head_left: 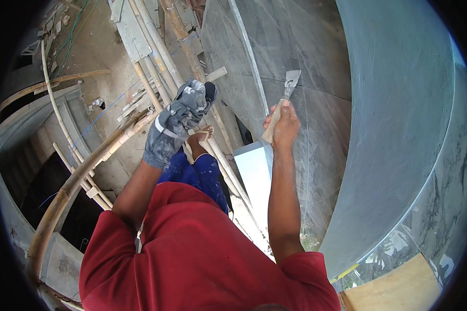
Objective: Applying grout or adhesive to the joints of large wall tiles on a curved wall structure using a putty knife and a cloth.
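Note:
In my right hand (287, 127) is a putty knife (292, 78), gripped by its pale handle. Its flat blade points away from me and bears some light grey smears. Below it stretches a dark grey veined wall panel (316, 124), with the blade apart from or just over it; I cannot tell which. A dusty grey cloth covering (171, 127), spotted with white, wraps my left hand (184, 111) down to the wrist and hides its fingers. Something black shows at its far end. That hand is raised over bamboo poles, left of the panel.
My sandalled foot (201, 136) is on the bamboo scaffold poles (163, 57), high above the ground. A curved bamboo rail (62, 197) runs along my left. A smooth grey-blue curved band (399, 119) borders the panel on the right. A tan board (394, 287) lies at lower right.

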`<state>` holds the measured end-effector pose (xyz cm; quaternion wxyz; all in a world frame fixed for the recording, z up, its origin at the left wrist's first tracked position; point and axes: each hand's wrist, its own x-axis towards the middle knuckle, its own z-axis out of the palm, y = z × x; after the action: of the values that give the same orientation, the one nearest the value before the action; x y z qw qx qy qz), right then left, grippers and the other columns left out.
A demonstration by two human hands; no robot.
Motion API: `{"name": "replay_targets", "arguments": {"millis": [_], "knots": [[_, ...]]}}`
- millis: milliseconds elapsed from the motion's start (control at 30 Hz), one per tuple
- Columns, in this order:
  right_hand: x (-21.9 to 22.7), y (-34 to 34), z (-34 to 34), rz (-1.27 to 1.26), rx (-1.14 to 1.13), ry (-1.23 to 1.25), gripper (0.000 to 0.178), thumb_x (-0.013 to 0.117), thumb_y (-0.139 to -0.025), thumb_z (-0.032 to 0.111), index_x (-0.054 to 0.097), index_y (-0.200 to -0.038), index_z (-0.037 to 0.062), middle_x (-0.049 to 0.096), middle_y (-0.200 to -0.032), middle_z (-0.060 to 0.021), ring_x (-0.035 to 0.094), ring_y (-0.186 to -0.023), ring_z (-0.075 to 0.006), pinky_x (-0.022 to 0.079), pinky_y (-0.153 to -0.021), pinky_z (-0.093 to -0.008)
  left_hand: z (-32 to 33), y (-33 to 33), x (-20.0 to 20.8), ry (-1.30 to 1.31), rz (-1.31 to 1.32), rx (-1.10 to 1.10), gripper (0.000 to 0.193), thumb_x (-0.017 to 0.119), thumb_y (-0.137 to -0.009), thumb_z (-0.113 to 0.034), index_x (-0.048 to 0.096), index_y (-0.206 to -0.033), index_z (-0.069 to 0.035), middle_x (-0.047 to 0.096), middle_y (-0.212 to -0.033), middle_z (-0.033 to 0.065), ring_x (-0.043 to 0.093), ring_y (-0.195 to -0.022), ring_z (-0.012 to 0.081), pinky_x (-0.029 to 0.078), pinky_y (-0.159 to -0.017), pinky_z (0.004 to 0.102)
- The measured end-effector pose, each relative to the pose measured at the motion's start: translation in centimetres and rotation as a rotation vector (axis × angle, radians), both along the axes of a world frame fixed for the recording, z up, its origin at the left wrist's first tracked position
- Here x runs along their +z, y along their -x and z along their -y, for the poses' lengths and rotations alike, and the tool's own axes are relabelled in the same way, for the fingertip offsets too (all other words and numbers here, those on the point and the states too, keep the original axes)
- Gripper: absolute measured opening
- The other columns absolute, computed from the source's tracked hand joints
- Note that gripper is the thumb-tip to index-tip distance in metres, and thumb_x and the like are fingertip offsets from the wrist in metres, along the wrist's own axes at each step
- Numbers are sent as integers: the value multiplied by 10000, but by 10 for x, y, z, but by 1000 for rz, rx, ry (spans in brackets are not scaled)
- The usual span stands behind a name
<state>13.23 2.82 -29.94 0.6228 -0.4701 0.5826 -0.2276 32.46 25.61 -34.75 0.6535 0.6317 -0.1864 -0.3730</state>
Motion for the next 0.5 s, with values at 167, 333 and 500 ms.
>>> {"name": "replay_targets", "arguments": {"millis": [167, 333, 500], "knots": [[5, -19, 5, -98, -22, -16, 302, 463, -1076, 288, 582, -991, 23, 595, -808, -72, 566, -519, -125, 468, -419, -289, -3, -1, -11, -93, 304, -156, 304, 643, -818, -88, 695, -1117, -63, 690, -1105, 123, 651, -1023, 314, 535, -909, 376], [-5, -38, 17, -91, -5, -20, 304, 461, -1079, 280, 593, -1059, 7, 597, -802, -76, 572, -527, -141, 490, -428, -300, 1, -9, -5, -117, 122, -86, 324, 646, -849, -88, 685, -1169, -57, 694, -1144, 123, 654, -1067, 302, 531, -934, 369], [0, -44, 14, -152, -97, -18, 345, 466, -1073, 306, 595, -947, 12, 595, -770, -71, 558, -502, -129, 475, -429, -297, -6, -22, -1, -217, 503, -222, 363, 651, -854, -75, 667, -1217, -53, 688, -1190, 127, 651, -1091, 306, 528, -952, 361]]}}
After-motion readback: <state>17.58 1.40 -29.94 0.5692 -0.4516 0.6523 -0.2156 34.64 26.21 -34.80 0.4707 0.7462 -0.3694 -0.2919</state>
